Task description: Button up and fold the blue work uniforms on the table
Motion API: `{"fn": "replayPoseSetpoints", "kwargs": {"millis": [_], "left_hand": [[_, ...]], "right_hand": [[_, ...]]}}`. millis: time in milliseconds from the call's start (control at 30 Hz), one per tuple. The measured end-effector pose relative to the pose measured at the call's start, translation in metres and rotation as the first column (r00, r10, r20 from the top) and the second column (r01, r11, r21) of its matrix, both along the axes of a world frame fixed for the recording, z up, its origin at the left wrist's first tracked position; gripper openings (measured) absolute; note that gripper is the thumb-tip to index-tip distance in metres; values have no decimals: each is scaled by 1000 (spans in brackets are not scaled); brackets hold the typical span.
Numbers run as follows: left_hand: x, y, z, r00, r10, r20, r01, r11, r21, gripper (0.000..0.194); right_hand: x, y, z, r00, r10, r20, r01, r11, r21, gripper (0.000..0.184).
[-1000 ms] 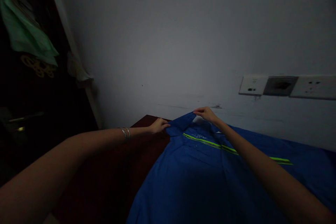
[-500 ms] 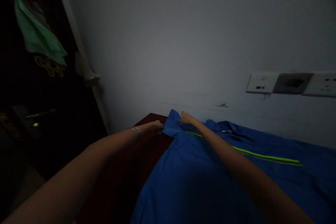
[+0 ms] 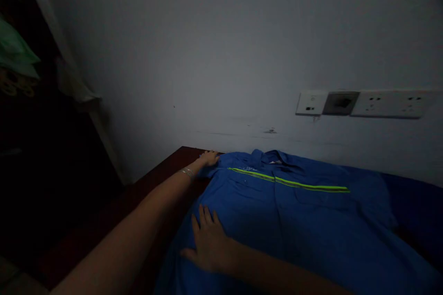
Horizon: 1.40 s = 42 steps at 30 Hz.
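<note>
A blue work shirt (image 3: pixel 256 212) with a yellow-green stripe across its chest lies spread on a dark red-brown table (image 3: pixel 162 168), its collar toward the wall. My left hand (image 3: pixel 209 158), with bracelets at the wrist, rests on the shirt's left sleeve end near the table's far edge, fingers stretched out. Nearer to me, my right hand (image 3: pixel 211 244) lies flat with spread fingers on the left side of the shirt's body. Neither hand grips anything.
The wall (image 3: pixel 207 55) rises right behind the table and carries a row of socket plates (image 3: pixel 387 103) at right. A dark door stands at left with a green cloth (image 3: pixel 15 50) hanging on it. Darker blue fabric (image 3: pixel 415 198) lies at right.
Both hands have let go of the sleeve, which now lies flatter. My right hand has come back toward me onto the shirt's body. The view has turned to the right.
</note>
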<state>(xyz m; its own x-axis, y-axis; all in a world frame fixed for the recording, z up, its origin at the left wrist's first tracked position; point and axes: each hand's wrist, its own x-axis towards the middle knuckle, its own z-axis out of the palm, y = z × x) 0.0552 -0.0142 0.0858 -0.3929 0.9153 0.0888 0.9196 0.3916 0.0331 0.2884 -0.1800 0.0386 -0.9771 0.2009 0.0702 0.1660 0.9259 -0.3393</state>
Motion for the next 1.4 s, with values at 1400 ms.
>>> {"fn": "replayPoseSetpoints", "kwargs": {"millis": [1400], "left_hand": [[273, 143, -16, 908, -209, 364, -68, 783, 618, 32]], "right_hand": [[320, 321, 27, 310, -870, -384, 813, 452, -368, 31]]}}
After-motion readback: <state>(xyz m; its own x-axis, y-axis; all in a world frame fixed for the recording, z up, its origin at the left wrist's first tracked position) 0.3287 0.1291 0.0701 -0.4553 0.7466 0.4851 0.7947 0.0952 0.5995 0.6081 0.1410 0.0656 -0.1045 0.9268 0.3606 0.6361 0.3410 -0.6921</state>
